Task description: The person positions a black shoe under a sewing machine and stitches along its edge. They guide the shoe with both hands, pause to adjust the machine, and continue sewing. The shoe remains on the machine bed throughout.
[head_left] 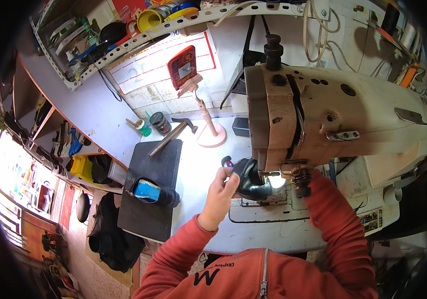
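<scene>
A glossy black leather-like shoe upper [251, 179] is seen at the sewing machine [323, 119], whose painted metal body is worn and stained. The table [198, 159] is smooth and white; a matt black mat [148, 209] is laid on it.

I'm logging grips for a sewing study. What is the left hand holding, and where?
The left hand grips a black shoe by its left side, at the sewing machine.
</scene>
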Motion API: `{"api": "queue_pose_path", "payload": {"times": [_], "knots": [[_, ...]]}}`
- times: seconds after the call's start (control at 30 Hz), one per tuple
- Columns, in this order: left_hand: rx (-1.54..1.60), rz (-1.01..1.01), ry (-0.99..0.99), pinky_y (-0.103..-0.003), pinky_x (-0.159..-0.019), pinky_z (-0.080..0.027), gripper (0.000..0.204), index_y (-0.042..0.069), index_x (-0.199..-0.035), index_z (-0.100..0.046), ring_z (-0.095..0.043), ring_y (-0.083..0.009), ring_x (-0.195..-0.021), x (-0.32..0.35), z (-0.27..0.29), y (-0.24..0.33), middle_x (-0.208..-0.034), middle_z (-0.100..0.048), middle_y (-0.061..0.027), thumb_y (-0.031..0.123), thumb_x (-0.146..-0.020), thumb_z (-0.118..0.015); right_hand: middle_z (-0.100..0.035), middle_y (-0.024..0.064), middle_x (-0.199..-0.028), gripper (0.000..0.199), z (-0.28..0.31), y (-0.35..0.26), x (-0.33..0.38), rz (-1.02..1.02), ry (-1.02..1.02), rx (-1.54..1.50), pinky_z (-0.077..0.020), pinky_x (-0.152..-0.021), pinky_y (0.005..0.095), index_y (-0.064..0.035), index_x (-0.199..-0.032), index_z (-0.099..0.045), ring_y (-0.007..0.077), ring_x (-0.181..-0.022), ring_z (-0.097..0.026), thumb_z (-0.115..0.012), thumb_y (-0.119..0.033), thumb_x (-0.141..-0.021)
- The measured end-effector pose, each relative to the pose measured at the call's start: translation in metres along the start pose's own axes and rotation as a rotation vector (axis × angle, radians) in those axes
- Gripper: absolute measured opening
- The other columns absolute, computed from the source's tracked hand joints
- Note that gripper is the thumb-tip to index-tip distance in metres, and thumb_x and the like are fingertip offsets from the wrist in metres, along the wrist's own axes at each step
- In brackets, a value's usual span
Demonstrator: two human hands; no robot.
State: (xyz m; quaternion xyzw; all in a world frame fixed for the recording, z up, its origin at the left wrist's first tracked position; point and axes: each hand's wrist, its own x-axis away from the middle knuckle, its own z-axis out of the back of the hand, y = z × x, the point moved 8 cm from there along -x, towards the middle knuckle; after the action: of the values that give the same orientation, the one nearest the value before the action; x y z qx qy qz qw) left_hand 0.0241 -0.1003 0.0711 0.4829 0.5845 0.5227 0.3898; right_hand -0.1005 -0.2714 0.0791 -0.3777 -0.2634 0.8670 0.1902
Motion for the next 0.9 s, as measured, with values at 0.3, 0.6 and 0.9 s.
{"api": "queue_pose_path", "payload": {"times": [0.3, 0.6, 0.9], "knots": [[0.552, 0.525, -0.385, -0.034, -0.084, -0.057, 0.053, 0.002, -0.134, -0.047, -0.068, -0.0166, -0.098, -0.056, -0.020, -0.038, -0.117, -0.065, -0.0094, 0.042, -0.101, -0.052, -0.061, 0.0201, -0.078, 0.008, -0.008, -0.010, -0.012, 0.025, -0.063, 0.007, -0.0472, -0.067, 0.0421, 0.0051, -0.090, -0.054, 0.0372, -0.072, -0.059, -0.053, 0.003, -0.082], [0.646, 0.344, -0.405, -0.032, -0.089, -0.056, 0.051, 0.006, -0.144, -0.033, -0.066, -0.0190, -0.104, -0.042, -0.022, -0.019, -0.119, -0.062, -0.0114, 0.017, -0.099, -0.053, -0.060, 0.0203, -0.078, 0.010, -0.014, -0.017, -0.016, 0.049, -0.104, 0.034, -0.0473, -0.066, 0.0419, 0.0051, -0.091, -0.054, 0.0374, -0.071, -0.059, -0.053, 0.003, -0.082], [0.594, 0.207, -0.091, -0.030, -0.087, -0.057, 0.064, 0.001, -0.150, -0.021, -0.066, -0.0198, -0.103, -0.021, -0.008, -0.015, -0.124, -0.056, -0.0159, 0.003, -0.095, -0.054, -0.060, 0.0205, -0.078, 0.011, 0.004, 0.000, -0.009, -0.007, -0.008, 0.007, -0.0474, -0.066, 0.0417, 0.0050, -0.092, -0.054, 0.0375, -0.070, -0.059, -0.052, 0.003, -0.081]]}}
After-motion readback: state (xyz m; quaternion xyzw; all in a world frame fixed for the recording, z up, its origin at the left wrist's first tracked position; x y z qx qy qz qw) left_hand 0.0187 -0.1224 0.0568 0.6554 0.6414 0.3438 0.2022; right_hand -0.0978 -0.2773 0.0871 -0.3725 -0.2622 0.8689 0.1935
